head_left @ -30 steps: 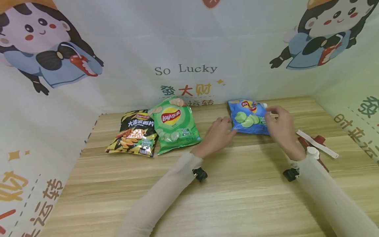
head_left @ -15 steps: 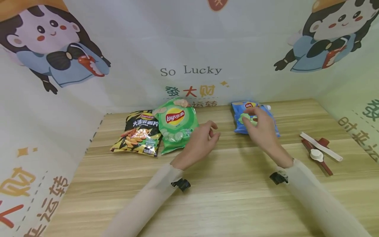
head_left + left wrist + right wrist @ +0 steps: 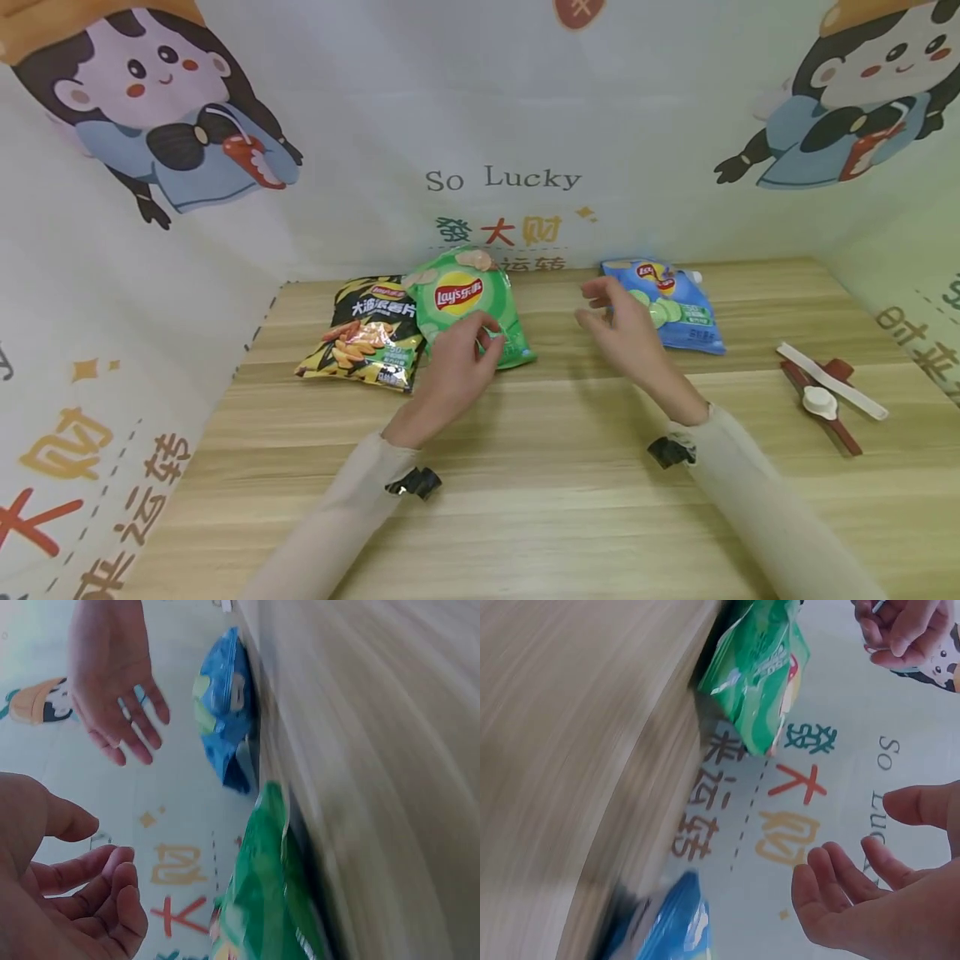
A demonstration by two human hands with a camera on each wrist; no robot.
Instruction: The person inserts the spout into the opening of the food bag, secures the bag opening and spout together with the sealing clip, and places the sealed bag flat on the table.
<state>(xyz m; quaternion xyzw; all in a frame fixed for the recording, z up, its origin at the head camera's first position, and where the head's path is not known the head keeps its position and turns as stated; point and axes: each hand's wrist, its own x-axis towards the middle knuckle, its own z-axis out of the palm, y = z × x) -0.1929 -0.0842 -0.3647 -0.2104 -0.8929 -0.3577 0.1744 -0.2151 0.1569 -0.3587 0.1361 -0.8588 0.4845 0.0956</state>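
My left hand is over the lower front of a green Lay's chip bag, its fingers loosely bent and holding nothing. In the left wrist view that hand is apart from the green bag. A black and yellow chip bag lies to the left, partly overlapped by the green one. My right hand hangs in the air just left of a blue Lay's chip bag, fingers relaxed, nothing in them. From the right wrist, the blue bag shows below the hand, clear of its fingers.
At the right of the wooden table lie a white strip and a dark red tool with a white round piece. A small white cap peeks out behind the blue bag. A printed cloth walls the back.
Both hands have left the blue bag, which stays at the back right. My left hand has moved left to the green bag; my right hand has crossed over the blue bag to its left side.
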